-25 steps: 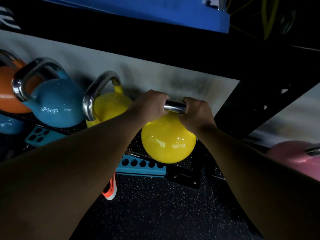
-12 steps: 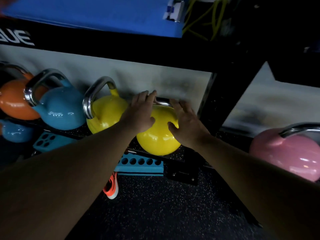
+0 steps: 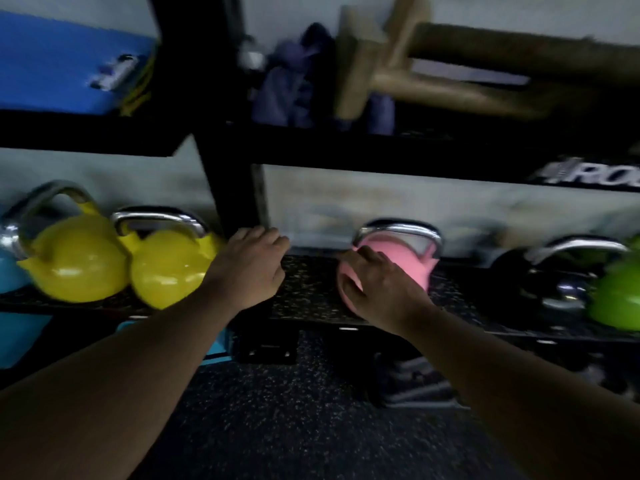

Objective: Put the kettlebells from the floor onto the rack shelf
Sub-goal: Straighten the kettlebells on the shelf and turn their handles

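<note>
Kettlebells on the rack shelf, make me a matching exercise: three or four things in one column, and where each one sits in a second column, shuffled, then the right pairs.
Things:
1. pink kettlebell
2. green kettlebell
3. right-hand yellow kettlebell
4. black kettlebell

Places:
A. far right of the shelf, cut by the picture's edge
B. just left of the black upright
C. under the right hand
D. between the pink and the green one

Pairs: 1-C, 2-A, 3-B, 4-D

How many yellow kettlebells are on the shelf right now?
2: one yellow kettlebell far left, the second yellow kettlebell beside it, next to the left hand. Others may sit beyond the frame.
</note>
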Demonstrator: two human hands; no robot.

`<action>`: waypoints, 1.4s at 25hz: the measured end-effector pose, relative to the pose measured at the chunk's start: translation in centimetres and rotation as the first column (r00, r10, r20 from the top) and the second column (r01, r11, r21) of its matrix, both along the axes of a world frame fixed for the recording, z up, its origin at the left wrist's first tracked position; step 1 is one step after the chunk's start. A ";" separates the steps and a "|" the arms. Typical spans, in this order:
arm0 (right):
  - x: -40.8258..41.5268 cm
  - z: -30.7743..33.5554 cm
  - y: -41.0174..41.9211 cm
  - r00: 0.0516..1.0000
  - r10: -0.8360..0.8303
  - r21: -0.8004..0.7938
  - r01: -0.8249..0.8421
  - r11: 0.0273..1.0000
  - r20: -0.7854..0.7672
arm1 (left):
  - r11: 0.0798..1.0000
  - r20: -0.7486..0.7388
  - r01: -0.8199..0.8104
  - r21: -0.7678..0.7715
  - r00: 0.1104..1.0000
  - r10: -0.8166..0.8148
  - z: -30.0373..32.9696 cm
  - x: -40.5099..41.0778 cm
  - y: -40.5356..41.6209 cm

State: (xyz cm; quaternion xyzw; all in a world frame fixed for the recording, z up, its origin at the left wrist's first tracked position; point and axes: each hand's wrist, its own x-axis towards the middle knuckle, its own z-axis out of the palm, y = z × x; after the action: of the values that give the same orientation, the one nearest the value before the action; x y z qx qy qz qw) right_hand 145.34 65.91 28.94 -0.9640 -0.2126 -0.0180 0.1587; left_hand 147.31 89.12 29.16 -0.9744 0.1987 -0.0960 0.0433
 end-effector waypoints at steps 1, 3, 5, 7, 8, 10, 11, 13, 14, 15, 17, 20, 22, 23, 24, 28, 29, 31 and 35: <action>-0.6 0.0 -3.3 0.999 -0.037 -0.027 0.037 0.999 -0.005 | 0.999 -0.011 0.041 0.016 0.999 -0.041 0.2 0.2 -2.8; -2.1 0.3 -10.7 0.991 -0.134 -0.055 0.133 0.990 -0.014 | 0.991 -0.035 0.132 0.028 0.991 -0.131 0.4 0.6 -9.3; -3.5 0.6 -17.5 0.971 -0.240 -0.083 0.238 0.968 -0.013 | 0.979 -0.060 0.200 0.044 0.979 -0.197 0.7 0.9 -15.7; -4.4 0.7 -23.3 0.950 -0.311 -0.121 0.308 0.944 -0.005 | 0.971 -0.063 0.234 0.055 0.971 -0.231 0.9 1.3 -21.5; -4.6 0.7 -25.8 0.941 -0.338 -0.131 0.334 0.933 -0.006 | 0.968 -0.063 0.248 0.039 0.967 -0.245 1.0 1.6 -24.1; -4.2 0.8 -29.6 0.918 -0.396 -0.135 0.393 0.910 0.002 | 0.956 -0.054 0.291 0.031 0.956 -0.289 0.9 2.2 -28.3; -3.8 0.8 -31.5 0.903 -0.429 -0.134 0.426 0.895 0.011 | 0.947 -0.048 0.320 0.043 0.947 -0.318 0.6 2.8 -30.6; -2.2 0.6 -35.0 0.877 -0.480 -0.137 0.479 0.867 0.025 | 0.931 -0.048 0.363 0.046 0.932 -0.361 0.0 4.4 -34.8; -1.2 0.3 -36.6 0.865 -0.501 -0.143 0.500 0.854 0.030 | 0.926 -0.054 0.375 0.028 0.926 -0.374 -0.4 5.4 -36.9; -0.1 0.0 -38.1 0.852 -0.522 -0.146 0.521 0.841 0.035 | 0.927 -0.068 0.375 -0.004 0.925 -0.375 -0.8 6.5 -39.1; 2.1 -0.5 -40.9 0.826 -0.562 -0.146 0.561 0.814 0.041 | 0.934 -0.112 0.343 -0.098 0.929 -0.353 -1.4 8.5 -43.0; 4.8 -1.7 -44.1 0.794 -0.607 -0.144 0.603 0.785 0.015 | 0.942 -0.207 0.214 -0.258 0.940 -0.271 -2.5 10.5 -48.2; 6.5 -2.8 -45.5 0.791 -0.611 -0.138 0.603 0.786 -0.028 | 0.937 -0.273 0.130 -0.324 0.936 -0.224 -3.5 11.0 -51.1; 7.3 -3.4 -45.9 0.797 -0.601 -0.137 0.591 0.795 -0.052 | 0.928 -0.288 0.092 -0.361 0.935 -0.204 -4.2 11.1 -52.1; 7.9 -4.0 -46.2 0.808 -0.585 -0.124 0.575 0.809 -0.074 | 0.909 -0.295 0.050 -0.413 0.937 -0.185 -4.8 11.1 -52.7; 10.0 -5.0 -47.1 0.859 -0.491 0.010 0.497 0.867 -0.144 | 0.725 -0.397 -0.244 -0.644 0.917 -0.044 -7.2 9.9 -54.2; 10.3 -4.8 -47.5 0.867 -0.466 0.040 0.480 0.876 -0.177 | 0.641 -0.472 -0.378 -0.668 0.881 0.028 -7.8 9.2 -55.2; 10.5 -4.8 -48.3 0.868 -0.444 0.079 0.470 0.879 -0.222 | 0.424 -0.634 -0.617 -0.663 0.764 0.122 -8.2 8.3 -57.6; 10.0 -5.0 -47.9 0.819 -0.542 0.119 0.567 0.815 -0.186 | 0.452 -0.607 -0.536 -0.713 0.795 -0.013 -8.0 11.7 -56.6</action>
State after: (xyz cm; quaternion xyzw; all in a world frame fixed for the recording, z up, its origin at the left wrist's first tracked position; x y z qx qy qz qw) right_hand 155.38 17.97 23.90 -0.9658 0.0922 -0.0122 0.2422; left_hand 158.97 32.52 21.21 -0.8657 -0.0338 0.0997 -0.4893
